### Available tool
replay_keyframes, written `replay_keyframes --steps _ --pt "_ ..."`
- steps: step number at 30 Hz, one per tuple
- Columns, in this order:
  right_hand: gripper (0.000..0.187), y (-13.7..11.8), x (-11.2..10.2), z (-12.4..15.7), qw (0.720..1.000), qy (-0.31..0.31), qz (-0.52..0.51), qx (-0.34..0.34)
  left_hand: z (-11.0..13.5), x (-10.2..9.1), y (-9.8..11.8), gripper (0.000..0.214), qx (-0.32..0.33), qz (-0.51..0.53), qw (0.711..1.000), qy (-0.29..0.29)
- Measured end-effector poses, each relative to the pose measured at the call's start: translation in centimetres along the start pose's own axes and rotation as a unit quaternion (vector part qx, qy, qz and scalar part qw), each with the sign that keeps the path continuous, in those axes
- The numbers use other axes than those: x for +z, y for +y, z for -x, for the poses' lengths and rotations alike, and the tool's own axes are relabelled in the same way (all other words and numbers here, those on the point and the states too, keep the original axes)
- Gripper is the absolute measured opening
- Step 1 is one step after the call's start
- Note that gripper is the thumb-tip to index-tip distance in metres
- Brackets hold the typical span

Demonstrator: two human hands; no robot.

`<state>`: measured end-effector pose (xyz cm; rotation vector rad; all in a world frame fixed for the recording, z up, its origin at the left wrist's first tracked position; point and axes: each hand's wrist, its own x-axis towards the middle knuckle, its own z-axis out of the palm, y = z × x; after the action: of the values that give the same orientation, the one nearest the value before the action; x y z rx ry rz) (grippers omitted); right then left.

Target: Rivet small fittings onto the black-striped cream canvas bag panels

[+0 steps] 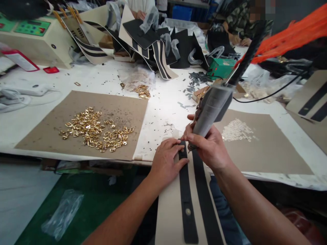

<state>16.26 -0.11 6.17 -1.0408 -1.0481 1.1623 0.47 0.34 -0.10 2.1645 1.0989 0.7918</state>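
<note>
My right hand (208, 146) is wrapped round a grey power screwdriver (213, 109), held tip down over a beige panel (171, 207) that carries two black straps (187, 197). The tool's tip is hidden behind my fingers, near the top of the left strap. My left hand (166, 161) lies flat with its fingers stretched, pressing the panel and the strap's upper end against the table edge. A round rivet (188, 211) shows lower on the left strap.
A brown mat (48, 132) holds a heap of gold buckles (94, 131); another mat (270, 149) holds small white parts (237, 131). Striped panels (158, 44), a green box (221, 67), a beige machine (38, 37) and another person (245, 23) are at the back.
</note>
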Motion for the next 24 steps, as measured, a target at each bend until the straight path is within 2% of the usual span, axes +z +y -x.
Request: replay_keyframes --steps 4,7,24 --pt "0.029 1.3 0.9 -0.7 0.997 0.070 0.015 -0.016 0.1 -0.1 -0.1 0.040 -0.001 0.007 1.000 -0.006" --pt "0.030 1.7 1.5 -1.0 0.993 0.111 0.017 -0.024 0.2 -0.2 -0.1 0.039 -0.009 0.009 1.000 -0.012" --pt "0.032 2.4 2.1 -0.7 0.994 0.092 0.026 -0.044 0.3 -0.1 -0.2 0.037 -0.014 0.033 0.999 -0.010"
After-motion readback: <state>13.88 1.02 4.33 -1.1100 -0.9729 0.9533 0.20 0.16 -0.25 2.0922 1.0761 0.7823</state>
